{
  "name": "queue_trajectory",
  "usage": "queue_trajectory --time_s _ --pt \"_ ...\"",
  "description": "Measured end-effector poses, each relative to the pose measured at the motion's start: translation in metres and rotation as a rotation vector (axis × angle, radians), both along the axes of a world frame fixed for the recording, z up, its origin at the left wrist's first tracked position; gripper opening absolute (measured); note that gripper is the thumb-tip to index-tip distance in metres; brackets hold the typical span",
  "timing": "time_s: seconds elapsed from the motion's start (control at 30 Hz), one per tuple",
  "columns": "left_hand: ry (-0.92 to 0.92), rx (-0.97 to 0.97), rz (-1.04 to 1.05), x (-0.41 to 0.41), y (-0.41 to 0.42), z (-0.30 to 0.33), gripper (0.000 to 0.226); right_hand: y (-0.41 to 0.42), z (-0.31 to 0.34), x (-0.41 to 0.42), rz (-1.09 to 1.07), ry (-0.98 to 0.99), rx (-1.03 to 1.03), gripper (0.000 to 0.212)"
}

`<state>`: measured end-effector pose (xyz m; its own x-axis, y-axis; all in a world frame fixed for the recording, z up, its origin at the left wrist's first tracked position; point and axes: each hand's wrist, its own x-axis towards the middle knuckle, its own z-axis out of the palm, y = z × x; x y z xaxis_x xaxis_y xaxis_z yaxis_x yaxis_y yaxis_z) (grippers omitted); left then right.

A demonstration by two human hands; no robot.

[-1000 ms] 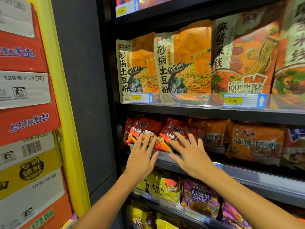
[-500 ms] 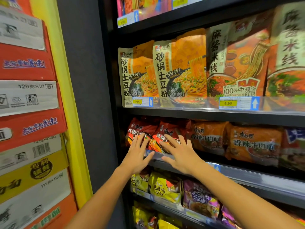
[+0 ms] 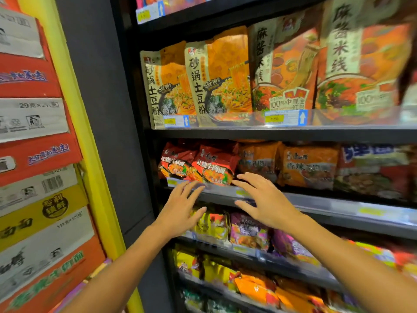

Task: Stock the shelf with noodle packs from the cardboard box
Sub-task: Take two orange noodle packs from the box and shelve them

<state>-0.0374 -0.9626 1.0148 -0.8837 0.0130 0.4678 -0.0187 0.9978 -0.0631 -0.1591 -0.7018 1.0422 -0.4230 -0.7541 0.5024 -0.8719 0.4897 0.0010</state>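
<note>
Two red plastic noodle packs (image 3: 203, 164) stand on the black metal shelf (image 3: 316, 201); my left hand (image 3: 180, 208) and right hand (image 3: 264, 203) hover wide, holding nothing; upper packs read "土豆粉".

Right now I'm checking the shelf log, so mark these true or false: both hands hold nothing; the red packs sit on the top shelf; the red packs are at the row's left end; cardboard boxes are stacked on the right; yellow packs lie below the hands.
1. Both hands hold nothing. True: the left hand and right hand are open, fingers spread.
2. The red packs sit on the top shelf. False: they sit beneath the tall orange packs.
3. The red packs are at the row's left end. True.
4. Cardboard boxes are stacked on the right. False: left.
5. Yellow packs lie below the hands. True.
</note>
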Motion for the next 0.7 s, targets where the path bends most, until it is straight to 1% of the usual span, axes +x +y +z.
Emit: queue_trajectory --time_s 0.13,0.27,0.33,0.4,0.5,0.63,0.7 --pt "-0.06 -0.007 -0.11 0.005 0.035 -0.013 0.077 0.055 -0.018 0.032 -0.113 -0.044 0.01 0.065" --pt "-0.096 -0.038 -0.238 0.013 0.068 -0.031 0.073 0.105 -0.04 0.075 -0.246 -0.094 0.01 0.07" --pt "-0.153 -0.036 -0.302 0.023 0.086 -0.041 0.077 0.128 -0.052 0.101 -0.314 -0.145 0.017 0.075" --pt "-0.196 -0.049 -0.367 0.033 0.105 -0.054 0.08 0.152 -0.067 0.132 -0.39 -0.203 0.036 0.074" --pt "-0.255 -0.054 -0.465 0.048 0.142 -0.076 0.079 0.19 -0.095 0.179 -0.487 -0.213 0.059 0.069" --pt "-0.347 -0.077 -0.595 0.071 0.208 -0.104 0.09 0.247 -0.132 0.255 -0.644 -0.312 0.062 0.067" --pt "-0.378 -0.066 -0.67 0.086 0.249 -0.11 0.098 0.277 -0.143 0.293 -0.718 -0.336 0.046 0.074"
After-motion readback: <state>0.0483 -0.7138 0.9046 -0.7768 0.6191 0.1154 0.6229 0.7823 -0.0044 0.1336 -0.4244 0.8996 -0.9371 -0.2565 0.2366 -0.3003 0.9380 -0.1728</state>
